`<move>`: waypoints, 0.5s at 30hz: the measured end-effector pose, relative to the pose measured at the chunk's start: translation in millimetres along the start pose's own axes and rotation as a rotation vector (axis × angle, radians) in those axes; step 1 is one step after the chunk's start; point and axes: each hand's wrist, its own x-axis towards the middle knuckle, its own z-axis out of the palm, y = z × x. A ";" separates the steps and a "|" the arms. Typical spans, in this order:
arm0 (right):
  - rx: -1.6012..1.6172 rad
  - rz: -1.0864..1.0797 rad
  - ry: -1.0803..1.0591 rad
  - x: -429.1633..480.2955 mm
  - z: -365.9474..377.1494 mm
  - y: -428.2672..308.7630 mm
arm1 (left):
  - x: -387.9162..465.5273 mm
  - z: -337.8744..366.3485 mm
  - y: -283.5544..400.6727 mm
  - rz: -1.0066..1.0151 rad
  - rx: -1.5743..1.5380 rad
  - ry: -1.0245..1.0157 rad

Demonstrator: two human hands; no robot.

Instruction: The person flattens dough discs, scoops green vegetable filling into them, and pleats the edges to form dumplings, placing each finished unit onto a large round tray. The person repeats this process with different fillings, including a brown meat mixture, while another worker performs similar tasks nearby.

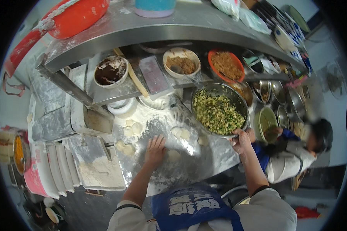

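My right hand (240, 141) grips the near rim of a steel bowl (234, 93) that holds a chopped green and yellow filling (215, 112). The bowl is at the table's right side, below the shelf. On the floured steel table (159, 127), my left hand (156, 150) lies palm down with fingers slightly apart and nothing held. Dough pieces lie in small groups around it: one pair (125, 147) to its left, a cluster (132, 128) beyond, and another pair (180, 133) toward the bowl. A pale dough round (173, 155) is just right of that hand.
On the low shelf stand a bowl of dark filling (110, 72), a bowl of brown filling (182, 62) and a red-orange bowl (227, 65). A wooden stick (137, 83) juts over its edge. At right, a co-worker (289, 157) reaches into a green tub (266, 121). Flour fills a bin (102, 171).
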 end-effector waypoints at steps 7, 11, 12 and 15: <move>0.100 0.055 -0.100 127.2 115.1 -50.9 | 8.1 3.8 18.1 -0.259 -0.020 0.102; 0.094 0.110 -0.030 189.0 147.1 -45.2 | 4.4 -20.5 28.0 -0.332 0.107 0.014; 0.142 0.113 -0.046 230.0 124.2 -41.4 | 15.7 -18.7 34.4 -0.311 0.093 0.025; 0.155 0.101 -0.140 256.0 102.0 -17.5 | 13.6 -25.9 35.6 -0.317 0.033 0.031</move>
